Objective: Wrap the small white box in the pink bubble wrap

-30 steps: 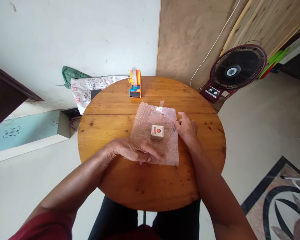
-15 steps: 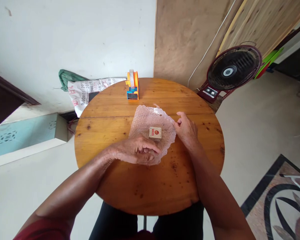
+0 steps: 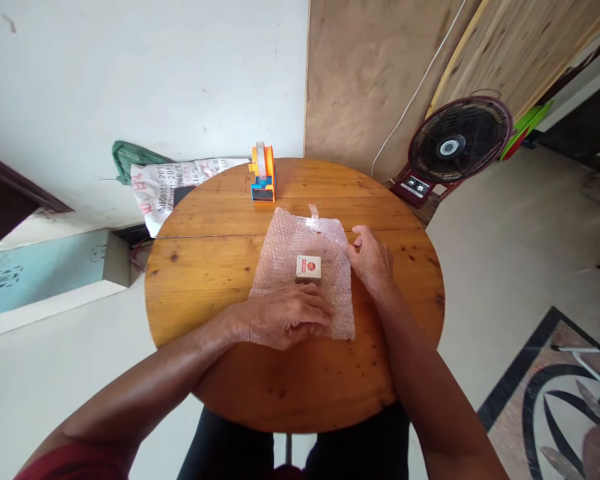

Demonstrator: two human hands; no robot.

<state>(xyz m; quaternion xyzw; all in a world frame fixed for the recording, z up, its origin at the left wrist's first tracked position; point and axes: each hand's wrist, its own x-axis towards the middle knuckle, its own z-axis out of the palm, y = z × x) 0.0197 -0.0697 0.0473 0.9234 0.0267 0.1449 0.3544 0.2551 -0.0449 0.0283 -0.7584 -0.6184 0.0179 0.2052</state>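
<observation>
A sheet of pinkish bubble wrap (image 3: 280,250) lies spread on the round wooden table (image 3: 195,280). Near its middle sits a small pale box (image 3: 309,267) with a red label on top. My left hand (image 3: 290,317) is curled over the near edge of the wrap, just below the box, its fingertips closed on the sheet. My right hand (image 3: 373,260) rests at the wrap's right edge, thumb touching it and index finger apart. A short strip of clear tape (image 3: 313,215) sticks out past the far edge of the wrap.
An orange and blue tape dispenser (image 3: 263,173) stands at the table's far side. Beyond the table on the right is a dark red fan (image 3: 453,148). A white printed sack (image 3: 153,193) leans behind the table on the left, against the wall.
The bubble wrap has flattened out, its near right corner now lying open. My left hand has moved slightly nearer to me. The right hand keeps its place at the edge.
</observation>
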